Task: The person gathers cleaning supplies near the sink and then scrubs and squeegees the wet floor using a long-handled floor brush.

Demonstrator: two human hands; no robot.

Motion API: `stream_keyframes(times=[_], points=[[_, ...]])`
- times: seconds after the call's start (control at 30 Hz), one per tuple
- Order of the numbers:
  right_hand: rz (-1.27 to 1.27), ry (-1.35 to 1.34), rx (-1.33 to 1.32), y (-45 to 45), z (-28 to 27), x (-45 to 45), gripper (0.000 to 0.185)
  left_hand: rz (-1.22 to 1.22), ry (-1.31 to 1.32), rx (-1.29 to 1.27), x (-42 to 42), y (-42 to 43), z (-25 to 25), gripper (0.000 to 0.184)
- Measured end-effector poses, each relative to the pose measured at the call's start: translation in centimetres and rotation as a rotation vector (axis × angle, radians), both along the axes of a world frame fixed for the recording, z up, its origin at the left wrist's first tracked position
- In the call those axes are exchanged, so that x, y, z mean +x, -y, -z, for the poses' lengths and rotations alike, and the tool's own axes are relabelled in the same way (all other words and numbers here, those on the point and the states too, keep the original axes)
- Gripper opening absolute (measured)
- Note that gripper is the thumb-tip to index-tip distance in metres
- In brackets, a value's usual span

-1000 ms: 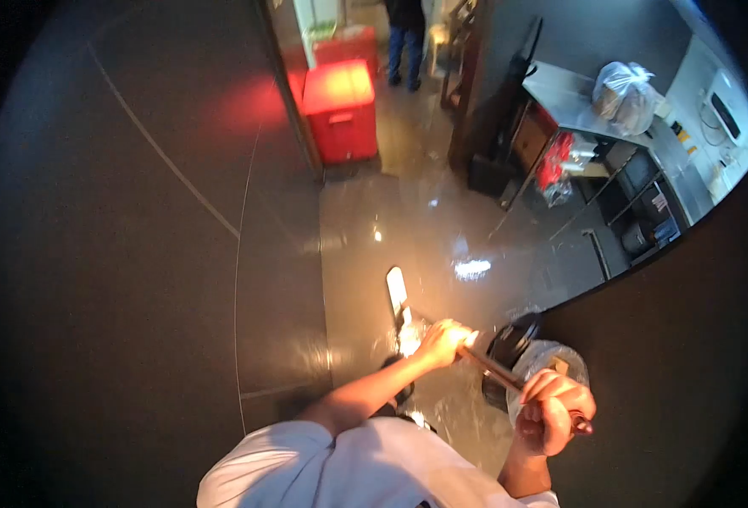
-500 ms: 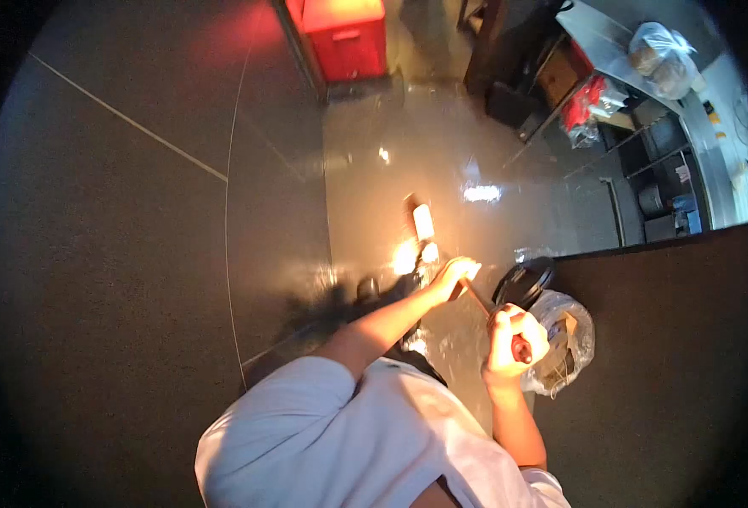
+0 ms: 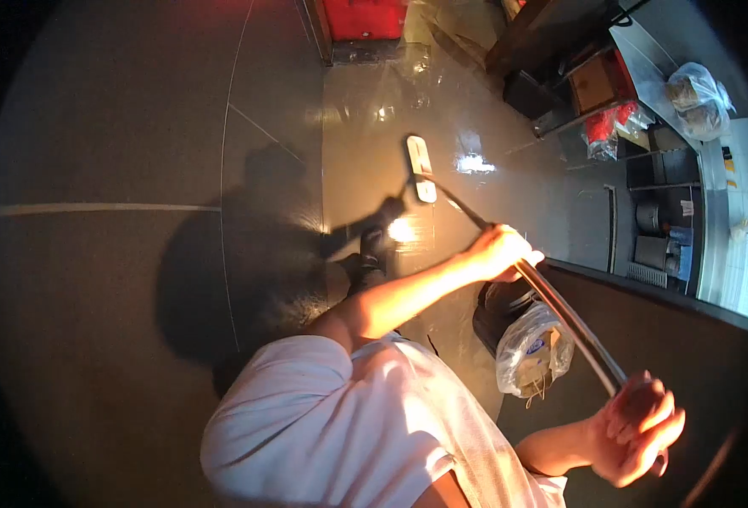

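Observation:
A long-handled mop slants across the view, its narrow white oblong head [image 3: 421, 169] flat on the shiny floor. My left hand [image 3: 503, 252] is closed around the middle of the mop's handle [image 3: 570, 322]. Lower right, my right hand [image 3: 637, 430] grips the upper end of that handle, whose tip shows just below the fingers. Under the handle, between the two hands, stands a bin lined with a clear plastic bag [image 3: 526, 368], with rubbish inside. The exact material of the mop head cannot be made out.
A dark wall or panel [image 3: 94, 279] fills the left side. A red box [image 3: 364, 19] is at the top. To the right are a steel counter with a filled plastic bag [image 3: 698, 102] and shelves [image 3: 662, 212] of containers. A dark partition [image 3: 687, 339] borders the lower right.
My right hand has moved down and right with the handle end, and my left hand has moved right. More handle now shows between them. The camera view has shifted too.

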State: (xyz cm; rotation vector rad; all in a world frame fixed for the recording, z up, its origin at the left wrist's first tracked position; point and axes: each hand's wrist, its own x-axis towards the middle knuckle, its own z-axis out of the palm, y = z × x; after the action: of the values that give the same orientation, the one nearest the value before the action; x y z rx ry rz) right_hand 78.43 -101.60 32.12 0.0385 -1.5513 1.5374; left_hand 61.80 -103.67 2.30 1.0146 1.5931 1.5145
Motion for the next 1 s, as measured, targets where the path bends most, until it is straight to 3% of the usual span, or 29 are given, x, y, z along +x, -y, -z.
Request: stream_keyframes(times=[0.07,0.17,0.23,0.27,0.3,0.33,0.4,0.43,0.47,0.53,0.6,0.67,0.7,0.73,0.8,0.83,0.87,0.9,0.93,0.97,1.0], points=[[0.258,0.066,-0.195,-1.4,2.7,-5.0,0.018,-0.138,-0.556,0.042,-6.1,2.3,2.3,0.020],[0.637,0.389,-0.431,-1.8,11.0,-14.4,0.012,-0.042,-0.519,-0.196,-15.5,6.3,10.5,0.034],[0.354,0.182,-0.594,-2.3,19.1,-18.1,0.028,0.031,-0.515,-0.277,-18.0,7.0,15.1,0.033],[0.498,0.246,-0.576,-1.3,17.8,-20.0,0.037,-0.003,-0.488,-0.243,-18.7,6.1,17.2,0.031],[0.397,0.246,-0.447,-1.9,18.0,-20.6,0.039,-0.043,-0.466,-0.212,-19.6,5.1,18.5,0.029],[0.307,0.257,-0.323,-2.1,18.0,-20.7,0.041,0.112,-0.562,-0.509,-19.6,3.0,17.6,0.015],[0.422,0.257,-0.255,-3.2,16.0,-21.2,0.041,-0.020,-0.620,-0.009,-17.4,-1.5,19.0,0.022],[0.504,0.259,-0.244,-3.8,14.6,-21.3,0.042,0.099,-0.528,-0.134,-16.8,-3.7,15.4,0.011],[0.540,0.286,-0.196,-4.4,13.1,-21.8,0.042,0.014,-0.622,0.059,-15.6,-6.6,16.2,0.015],[0.484,0.353,0.005,-5.5,10.5,-22.9,0.034,0.046,-0.482,0.265,-15.9,-9.5,12.8,0.013],[0.359,0.240,-0.080,-6.4,8.5,-22.8,0.034,0.008,-0.516,0.440,-16.5,-11.9,11.3,0.017],[0.017,0.231,0.080,-5.7,6.4,-24.0,0.037,0.035,-0.342,0.238,-18.1,-10.9,7.3,0.023],[-0.010,0.279,0.230,-5.9,5.8,-23.1,0.038,0.050,-0.258,0.139,-19.0,-10.1,5.3,0.025],[-0.190,0.219,0.279,-6.6,5.1,-22.8,0.035,-0.056,-0.284,0.270,-19.8,-9.3,4.2,0.035],[-0.565,0.197,0.356,-7.4,2.3,-24.4,0.028,0.070,-0.245,0.477,-23.7,-7.1,2.2,0.040],[-0.745,0.235,0.393,-7.3,0.1,-26.2,0.025,0.114,-0.348,0.493,-25.2,-7.2,3.0,0.042],[-0.969,0.341,0.436,-8.4,-1.2,-27.5,0.024,0.255,-0.427,0.251,-27.8,-5.4,1.1,0.032],[-0.922,0.286,0.385,-9.6,-0.2,-26.3,0.024,0.238,-0.494,0.249,-30.0,-4.9,1.1,0.026],[-0.200,0.113,0.253,-5.1,2.1,-28.0,0.024,0.221,-0.566,0.248,-32.2,-4.8,1.5,0.021],[-0.238,0.117,0.161,-5.3,3.2,-29.6,0.022,0.131,-0.670,0.227,-34.3,-5.2,3.1,0.018],[-0.078,0.162,0.142,-4.8,4.8,-31.7,0.022,0.043,-0.770,0.204,-36.7,-5.7,5.7,0.032]])
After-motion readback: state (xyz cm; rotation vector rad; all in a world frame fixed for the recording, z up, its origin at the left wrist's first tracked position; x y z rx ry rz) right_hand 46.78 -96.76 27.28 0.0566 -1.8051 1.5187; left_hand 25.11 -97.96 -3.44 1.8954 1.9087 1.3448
